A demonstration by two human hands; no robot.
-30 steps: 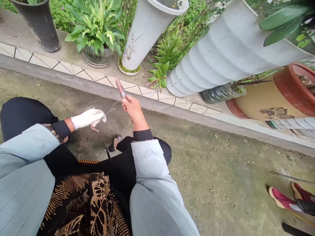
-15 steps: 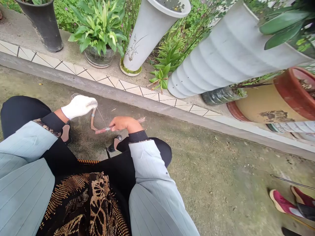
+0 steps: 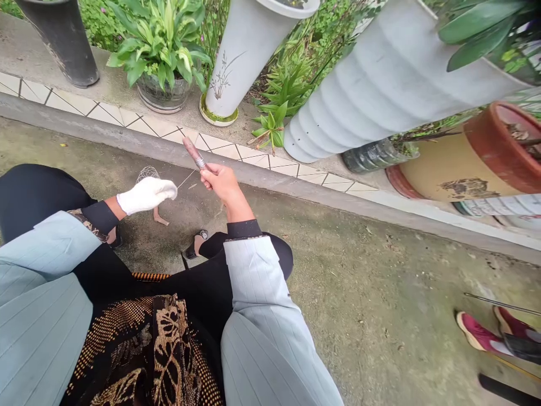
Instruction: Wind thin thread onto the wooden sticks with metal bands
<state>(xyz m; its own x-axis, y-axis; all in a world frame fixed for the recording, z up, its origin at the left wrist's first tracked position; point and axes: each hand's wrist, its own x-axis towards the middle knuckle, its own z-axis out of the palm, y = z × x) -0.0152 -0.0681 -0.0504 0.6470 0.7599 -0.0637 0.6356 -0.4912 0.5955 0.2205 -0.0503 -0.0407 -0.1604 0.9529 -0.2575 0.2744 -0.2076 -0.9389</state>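
the right hand (image 3: 222,181) closes its bare fingers round the stick (image 3: 193,151), held aslant above the floor (image 3: 359,282), its far end overlapping the tiled front edge of the ledge (image 3: 118,115) in view, and the strand (image 3: 186,179) is wound about it near the fingers. from there the strand runs taut to the gloved left hand (image 3: 146,195), whose fingers are pinched narrow on it, with loose loops (image 3: 147,172) just beyond the knuckles and a brown piece (image 3: 159,217) jutting out beneath.
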